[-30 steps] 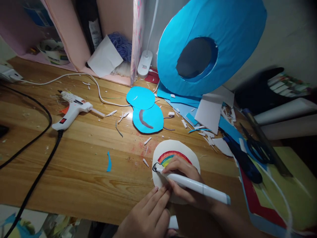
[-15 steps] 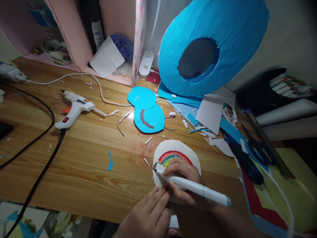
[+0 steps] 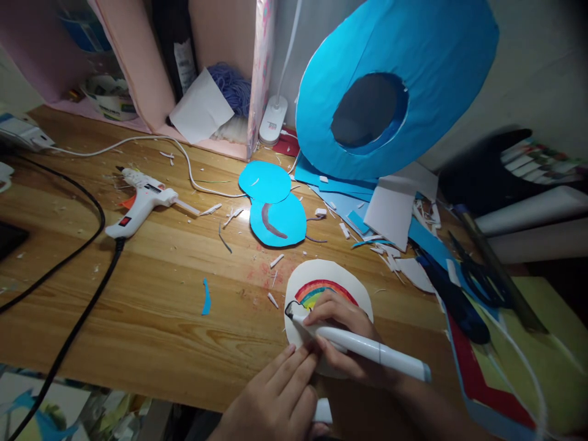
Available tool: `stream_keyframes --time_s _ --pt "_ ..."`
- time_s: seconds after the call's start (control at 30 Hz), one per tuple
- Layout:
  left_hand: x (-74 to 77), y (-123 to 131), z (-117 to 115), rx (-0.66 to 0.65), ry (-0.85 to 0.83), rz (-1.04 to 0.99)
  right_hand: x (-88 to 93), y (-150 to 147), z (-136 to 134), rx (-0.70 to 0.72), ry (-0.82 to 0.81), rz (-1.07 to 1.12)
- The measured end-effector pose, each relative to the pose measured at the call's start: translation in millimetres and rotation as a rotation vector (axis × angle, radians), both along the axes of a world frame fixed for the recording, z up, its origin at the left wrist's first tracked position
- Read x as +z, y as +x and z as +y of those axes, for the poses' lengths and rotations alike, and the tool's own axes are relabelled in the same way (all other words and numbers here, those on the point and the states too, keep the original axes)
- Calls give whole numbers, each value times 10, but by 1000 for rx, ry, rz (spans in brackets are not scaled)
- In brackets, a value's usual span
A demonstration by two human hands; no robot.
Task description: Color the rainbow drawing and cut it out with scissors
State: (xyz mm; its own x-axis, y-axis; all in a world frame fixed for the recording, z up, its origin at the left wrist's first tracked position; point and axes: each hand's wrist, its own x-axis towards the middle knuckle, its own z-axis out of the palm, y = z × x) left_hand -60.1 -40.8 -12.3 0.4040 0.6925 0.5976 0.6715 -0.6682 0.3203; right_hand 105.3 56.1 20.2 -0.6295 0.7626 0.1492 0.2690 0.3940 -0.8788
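Observation:
In the head view my right hand (image 3: 342, 334) is closed round a white marker (image 3: 376, 352). Its dark tip touches a cloud outline at the left end of a rainbow drawn on a rounded white paper cutout (image 3: 298, 272). My left hand (image 3: 280, 392) lies at the paper's lower left edge, its fingertips pressing the sheet down. From its curled fingers sticks out a short white piece that looks like the marker cap (image 3: 323, 411). The right end of the rainbow is partly hidden behind my right hand.
A white glue gun (image 3: 142, 199) with a black cord lies at left. Two blue paper discs (image 3: 278, 220) rest beyond the cutout. A large blue ring (image 3: 316, 116) stands at the back. Scissors (image 3: 482, 278) and a dark-handled tool (image 3: 459, 306) lie at right among paper scraps.
Grey shading inside the cloud outline has grown slightly, with the marker tip still on it. Both hands keep nearly the same place; the whole view has shifted very slightly.

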Motion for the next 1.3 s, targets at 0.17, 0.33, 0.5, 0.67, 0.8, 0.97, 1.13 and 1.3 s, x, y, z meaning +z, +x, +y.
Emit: stream_keyframes --time_s 0.17,0.33,0.5,0.67,0.8,0.97,1.13,1.3 --pt "18 -6 0 1 -1 -6 1 -8 6 -14 3 0" --pt "21 -6 -10 -7 -11 -1 13 -22 17 -23 31 9" --pt "27 2 -6 -5 -18 -14 -5 -8 17 -17 32 4" --pt "38 -4 0 -4 -27 -29 -8 -16 28 -28 64 23" --pt "33 -7 -5 -26 -44 9 12 -26 24 -50 67 7" --pt "20 -12 -10 -24 -55 6 -4 -20 21 -53 69 2" --pt "24 -18 -6 -29 -47 21 -30 -17 19 -60 62 6" --pt "23 -15 -13 -14 -47 5 -38 -16 14 -56 64 18"
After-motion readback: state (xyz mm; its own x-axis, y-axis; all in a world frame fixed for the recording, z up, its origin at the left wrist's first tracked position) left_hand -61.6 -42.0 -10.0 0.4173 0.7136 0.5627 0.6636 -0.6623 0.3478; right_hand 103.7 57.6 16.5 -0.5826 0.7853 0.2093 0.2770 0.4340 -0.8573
